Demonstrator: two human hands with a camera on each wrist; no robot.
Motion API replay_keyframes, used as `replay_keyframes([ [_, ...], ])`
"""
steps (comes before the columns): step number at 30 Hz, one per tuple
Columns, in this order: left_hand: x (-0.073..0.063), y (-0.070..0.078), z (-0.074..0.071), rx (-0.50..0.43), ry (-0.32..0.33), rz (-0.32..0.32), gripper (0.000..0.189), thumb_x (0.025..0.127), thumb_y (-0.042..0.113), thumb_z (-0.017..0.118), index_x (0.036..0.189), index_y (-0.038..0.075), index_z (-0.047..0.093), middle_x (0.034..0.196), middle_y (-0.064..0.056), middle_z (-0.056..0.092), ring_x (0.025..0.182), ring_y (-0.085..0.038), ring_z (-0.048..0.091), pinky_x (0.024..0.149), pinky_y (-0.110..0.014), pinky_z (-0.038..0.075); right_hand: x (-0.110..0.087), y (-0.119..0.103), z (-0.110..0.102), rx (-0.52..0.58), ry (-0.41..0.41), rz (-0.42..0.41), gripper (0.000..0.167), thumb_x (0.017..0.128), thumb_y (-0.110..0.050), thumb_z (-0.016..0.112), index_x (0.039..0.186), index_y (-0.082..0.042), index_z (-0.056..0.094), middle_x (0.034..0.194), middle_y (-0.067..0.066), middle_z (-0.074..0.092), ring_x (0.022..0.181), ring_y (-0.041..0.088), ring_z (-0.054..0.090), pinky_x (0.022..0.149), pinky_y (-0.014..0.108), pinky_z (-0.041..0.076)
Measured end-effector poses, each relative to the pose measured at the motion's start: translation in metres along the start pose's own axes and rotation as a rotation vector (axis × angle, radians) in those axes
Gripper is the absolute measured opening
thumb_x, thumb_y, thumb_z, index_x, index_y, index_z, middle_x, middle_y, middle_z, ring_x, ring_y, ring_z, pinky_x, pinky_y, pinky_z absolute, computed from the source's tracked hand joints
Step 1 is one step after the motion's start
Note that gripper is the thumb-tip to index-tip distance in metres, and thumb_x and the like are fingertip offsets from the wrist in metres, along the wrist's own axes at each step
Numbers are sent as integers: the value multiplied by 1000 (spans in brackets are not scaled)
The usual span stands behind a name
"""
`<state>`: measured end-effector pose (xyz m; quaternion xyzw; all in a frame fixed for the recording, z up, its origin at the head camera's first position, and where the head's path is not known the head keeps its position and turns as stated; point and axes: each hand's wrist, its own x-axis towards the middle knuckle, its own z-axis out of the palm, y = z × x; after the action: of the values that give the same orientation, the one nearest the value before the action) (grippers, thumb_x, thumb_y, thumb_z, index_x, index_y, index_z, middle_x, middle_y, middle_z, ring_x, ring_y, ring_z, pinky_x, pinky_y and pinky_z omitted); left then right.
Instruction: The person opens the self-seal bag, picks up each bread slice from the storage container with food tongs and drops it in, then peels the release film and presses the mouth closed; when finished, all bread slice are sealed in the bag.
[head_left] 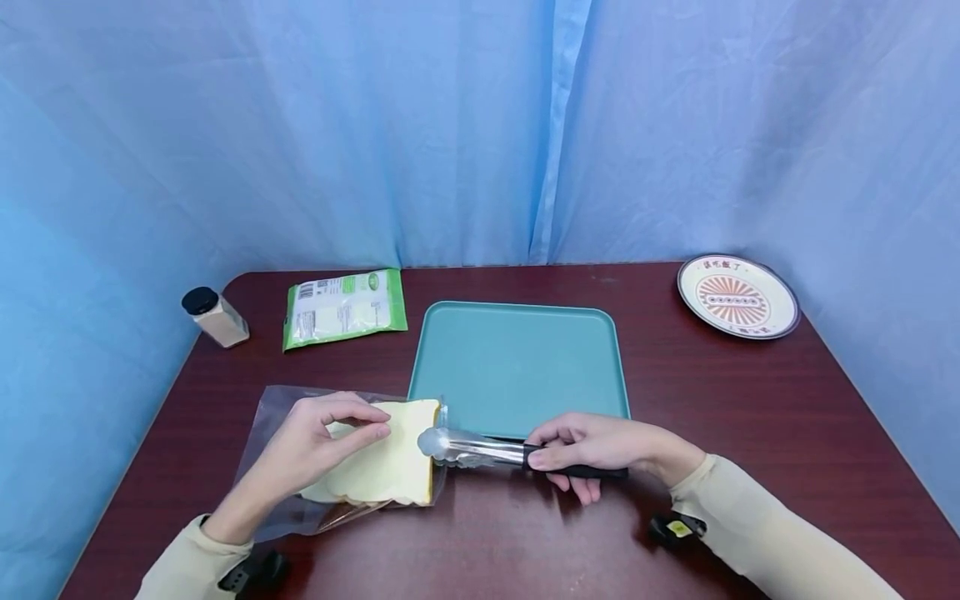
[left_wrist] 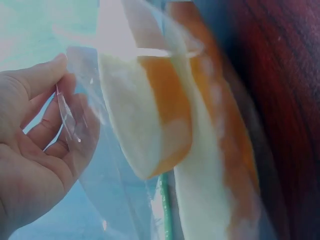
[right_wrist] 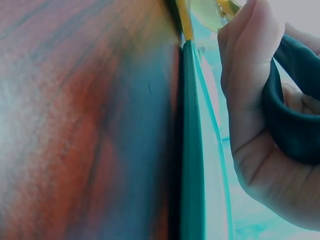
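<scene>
A clear plastic bag (head_left: 262, 425) with slices of bread (head_left: 408, 458) inside lies at the left front of the table. My left hand (head_left: 318, 437) pinches the bag's thin film between thumb and fingers, above the bread; the left wrist view shows the film (left_wrist: 75, 120) at the fingertips, beside crusted slices (left_wrist: 172, 105). In my right hand (head_left: 588, 442) is a pair of metal tongs (head_left: 483, 448), gripped by the black handle (right_wrist: 287, 130). The tongs point left, their scalloped tips overlapping the bread's right edge in the head view.
A teal tray (head_left: 517, 367) lies in the middle, just behind the tongs. Behind the bag is a green-and-white packet (head_left: 345, 310), with a black-capped shaker (head_left: 217, 318) to its left. A patterned plate (head_left: 738, 297) sits at the back right. Blue curtains (head_left: 465, 133) surround the table.
</scene>
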<state>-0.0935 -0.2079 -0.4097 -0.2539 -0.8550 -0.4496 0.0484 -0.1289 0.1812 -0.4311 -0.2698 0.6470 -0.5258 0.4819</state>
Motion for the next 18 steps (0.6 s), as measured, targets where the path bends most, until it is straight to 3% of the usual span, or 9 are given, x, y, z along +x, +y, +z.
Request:
replay_keyframes([
  [7,-1,1,-6,15,-13,-49,13,88,17,81,101,20,80,95,13,73,85,-8,69,70,-27,57,3,6,-1,15,5,12,41,105,-28,57,105,13,55,72,9,62,47,13,62,43,26,51],
  [14,0,-2,-3,-9,-44,-40,10,90,17,80,100,19,80,93,13,73,81,-9,68,72,-26,56,12,9,5,25,47,62,43,103,-33,61,110,9,57,71,9,61,46,14,61,42,26,51],
  [18,0,-2,-2,-14,-40,-37,10,90,17,80,99,20,80,93,14,72,82,-9,68,73,-26,56,14,12,6,71,19,28,41,104,-29,59,111,12,54,72,8,60,46,13,61,42,24,49],
])
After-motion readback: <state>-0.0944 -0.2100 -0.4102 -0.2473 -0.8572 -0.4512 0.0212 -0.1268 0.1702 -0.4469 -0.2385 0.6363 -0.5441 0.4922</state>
